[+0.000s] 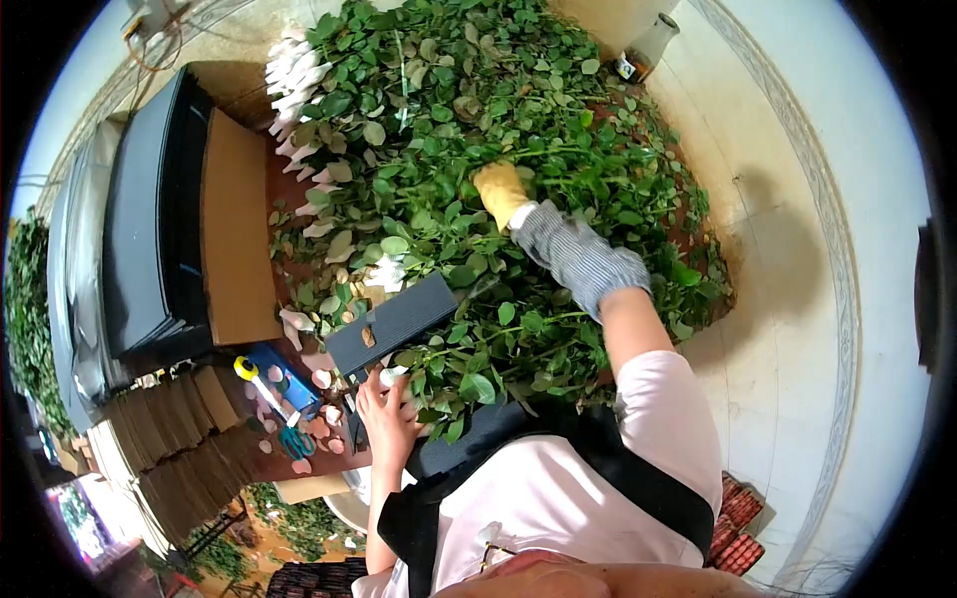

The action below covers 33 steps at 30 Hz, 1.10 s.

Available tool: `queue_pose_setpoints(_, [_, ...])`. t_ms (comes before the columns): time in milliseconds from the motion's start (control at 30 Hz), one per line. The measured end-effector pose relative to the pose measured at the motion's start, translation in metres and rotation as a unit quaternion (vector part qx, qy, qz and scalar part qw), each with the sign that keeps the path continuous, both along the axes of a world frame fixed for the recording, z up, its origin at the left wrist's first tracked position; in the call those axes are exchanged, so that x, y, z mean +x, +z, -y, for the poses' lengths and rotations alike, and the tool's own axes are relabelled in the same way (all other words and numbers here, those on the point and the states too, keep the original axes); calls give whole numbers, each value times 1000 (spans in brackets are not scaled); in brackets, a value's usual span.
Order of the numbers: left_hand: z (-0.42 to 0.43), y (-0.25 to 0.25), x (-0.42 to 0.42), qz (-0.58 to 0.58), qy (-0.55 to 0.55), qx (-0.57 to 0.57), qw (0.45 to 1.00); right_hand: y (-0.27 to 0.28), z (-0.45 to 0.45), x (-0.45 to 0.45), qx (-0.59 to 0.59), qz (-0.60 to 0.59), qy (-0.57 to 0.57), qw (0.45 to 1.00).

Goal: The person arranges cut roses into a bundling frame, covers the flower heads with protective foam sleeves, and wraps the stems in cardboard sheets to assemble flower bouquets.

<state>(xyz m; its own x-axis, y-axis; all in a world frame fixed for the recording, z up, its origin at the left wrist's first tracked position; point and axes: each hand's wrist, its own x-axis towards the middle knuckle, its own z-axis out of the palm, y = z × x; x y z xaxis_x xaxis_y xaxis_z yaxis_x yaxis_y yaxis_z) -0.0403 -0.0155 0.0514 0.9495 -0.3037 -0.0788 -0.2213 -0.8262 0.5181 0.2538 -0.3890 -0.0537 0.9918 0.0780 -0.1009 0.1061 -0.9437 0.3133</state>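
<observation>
My left hand [390, 419] is bare and rests by the near end of a dark grey ridged block [391, 324]. Its fingers are apart, close to a pale petal or bud [392, 376]. On my right hand [501, 194] is a yellow glove with a grey striped sleeve above it. That hand is closed among the leafy rose stems [578, 164], and its fingertips are partly hidden by leaves. The stems form a wide green heap [439, 110]. White-sleeved flower heads [295, 80] line the heap's left side. A small brown piece [368, 336] sits on the block.
Dark sheets [150, 209] and a brown cardboard panel [237, 229] stand at left, above stacked cardboard [169, 429]. Teal scissors [296, 442], a blue box [284, 382] and loose petals [317, 428] lie near my left hand. A glass bottle [648, 48] stands by the wall.
</observation>
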Motion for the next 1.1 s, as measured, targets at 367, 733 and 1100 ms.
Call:
queue_pose_setpoints(367, [-1,-6,-1,19,-2,1,1000,118,32,37,14,188,28,982])
queue_pose_setpoints(733, [-7,-25,0,77,-14,-22,997,184,65,-36,231,315,126,912])
queue_pose_setpoints(1100, [-2,-10,0,34,2,-17,999,177,88,-58,298,264,104,911])
